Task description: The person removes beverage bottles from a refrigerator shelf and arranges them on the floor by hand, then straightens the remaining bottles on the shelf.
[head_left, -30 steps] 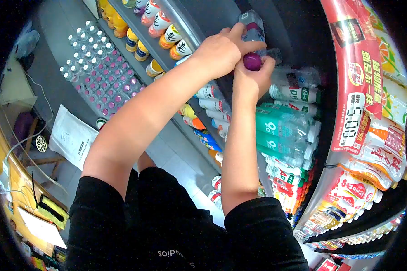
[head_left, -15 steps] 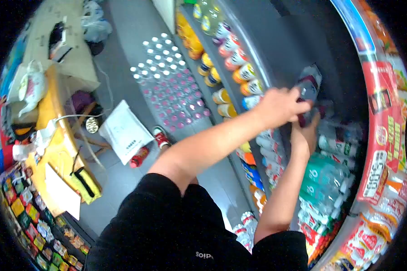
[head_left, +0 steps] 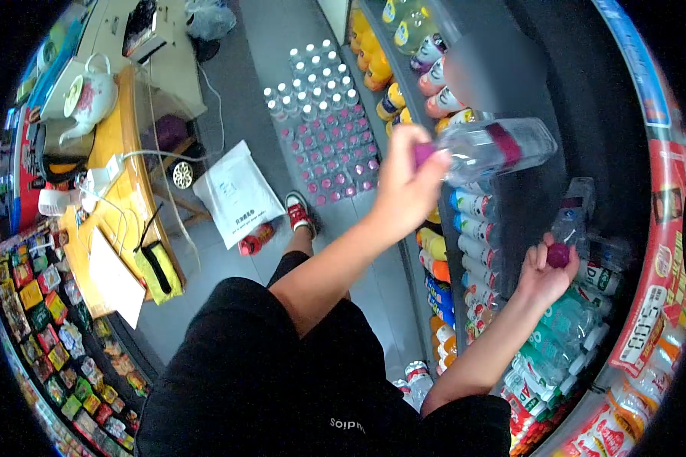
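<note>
In the head view, my left hand [head_left: 410, 183] is closed around the purple cap of a clear water bottle [head_left: 503, 146]. That bottle lies nearly level in the air, its base pointing right, above the shelf's drink rows. Lower right, my right hand [head_left: 543, 276] has its fingers curled about the purple cap of a second water bottle [head_left: 574, 209], which lies on the dark shelf. Green-labelled bottles [head_left: 560, 324] lie just below the right hand. Rows of white-capped bottles [head_left: 312, 80] and purple-capped bottles [head_left: 329, 156] stand on the floor.
Several shelf tiers of drinks [head_left: 472, 228] run along the right, edged by a red price strip [head_left: 652, 274]. Left stands a wooden table [head_left: 122, 145] with a teapot [head_left: 93, 95] and a yellow pouch [head_left: 158, 270]. A white parcel bag [head_left: 238, 194] lies near my red shoe [head_left: 298, 209].
My hands were close together at a bottle over the shelf. Now they are apart: the left has moved up and left with one bottle, the right lower and rightward at another. The view has shifted.
</note>
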